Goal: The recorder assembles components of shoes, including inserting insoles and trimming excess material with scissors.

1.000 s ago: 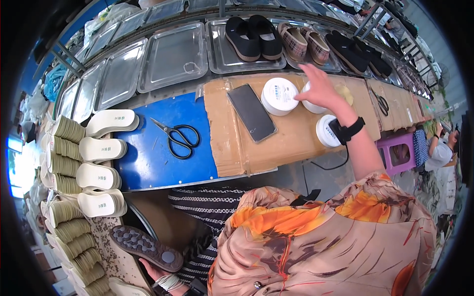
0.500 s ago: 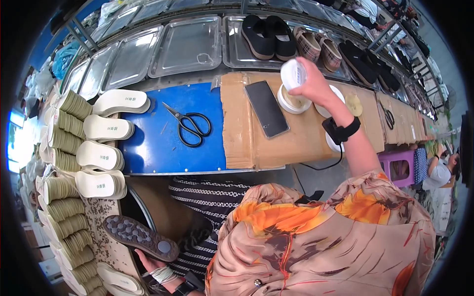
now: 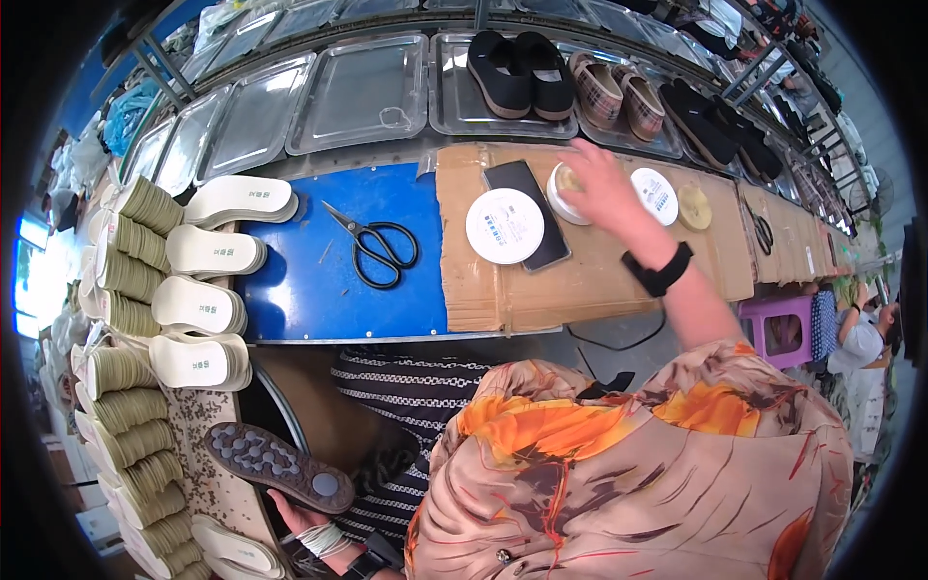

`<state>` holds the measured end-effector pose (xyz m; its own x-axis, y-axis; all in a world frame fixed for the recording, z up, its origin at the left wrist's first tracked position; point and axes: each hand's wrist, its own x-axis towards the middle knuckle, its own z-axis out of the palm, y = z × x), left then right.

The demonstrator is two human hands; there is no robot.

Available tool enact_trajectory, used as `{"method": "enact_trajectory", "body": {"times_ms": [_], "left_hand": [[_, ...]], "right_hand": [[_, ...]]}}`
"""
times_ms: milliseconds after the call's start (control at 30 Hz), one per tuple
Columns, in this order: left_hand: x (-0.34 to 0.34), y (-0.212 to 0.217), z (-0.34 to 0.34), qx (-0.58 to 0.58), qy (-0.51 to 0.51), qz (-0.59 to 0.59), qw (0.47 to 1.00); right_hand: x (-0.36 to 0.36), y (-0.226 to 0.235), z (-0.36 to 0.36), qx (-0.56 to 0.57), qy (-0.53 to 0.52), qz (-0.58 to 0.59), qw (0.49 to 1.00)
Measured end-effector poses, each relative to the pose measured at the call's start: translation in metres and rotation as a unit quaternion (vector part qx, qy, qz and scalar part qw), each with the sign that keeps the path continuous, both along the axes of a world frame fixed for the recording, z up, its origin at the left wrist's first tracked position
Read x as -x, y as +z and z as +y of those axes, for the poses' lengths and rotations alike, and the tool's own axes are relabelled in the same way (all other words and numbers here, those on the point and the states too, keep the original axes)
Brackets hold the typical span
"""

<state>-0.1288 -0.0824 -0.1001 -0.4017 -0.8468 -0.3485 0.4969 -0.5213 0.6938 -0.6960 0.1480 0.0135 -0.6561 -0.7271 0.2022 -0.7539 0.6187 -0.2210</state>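
Down at the lower left, my left hand (image 3: 295, 514) grips a dark shoe (image 3: 278, 466) near one end, its studded grey-brown sole turned up. My right hand (image 3: 599, 188) is over a small open white tub (image 3: 564, 198) on the cardboard, fingers apart at its rim; part of the tub is hidden beneath it. A round white lid (image 3: 505, 225) with green print lies partly on a dark phone (image 3: 530, 208). Right of my hand is another white round container (image 3: 655, 196), and beyond it a yellowish disc (image 3: 694, 208).
Black-handled scissors (image 3: 377, 253) lie on the blue board (image 3: 329, 300). Stacks of cream insoles (image 3: 198, 304) line the left side. Metal trays (image 3: 360, 92) run along the back, some holding black shoes (image 3: 522, 77) and plaid shoes (image 3: 614, 92). A purple stool (image 3: 778, 329) stands at right.
My right hand has put the white lid down over the phone and moved back to the open tub. My left hand stays in place with the shoe.
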Motion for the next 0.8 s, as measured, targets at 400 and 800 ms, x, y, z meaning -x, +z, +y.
{"method": "enact_trajectory", "body": {"times_ms": [400, 800], "left_hand": [[-0.004, 0.002, -0.004, -0.002, -0.009, -0.005, 1.000], [0.001, 0.002, -0.008, -0.028, 0.038, 0.082, 0.995]], "right_hand": [[0.069, -0.055, 0.026, 0.001, 0.071, -0.100, 0.992], [0.070, -0.038, 0.009, -0.036, 0.185, -0.019, 0.982]]}}
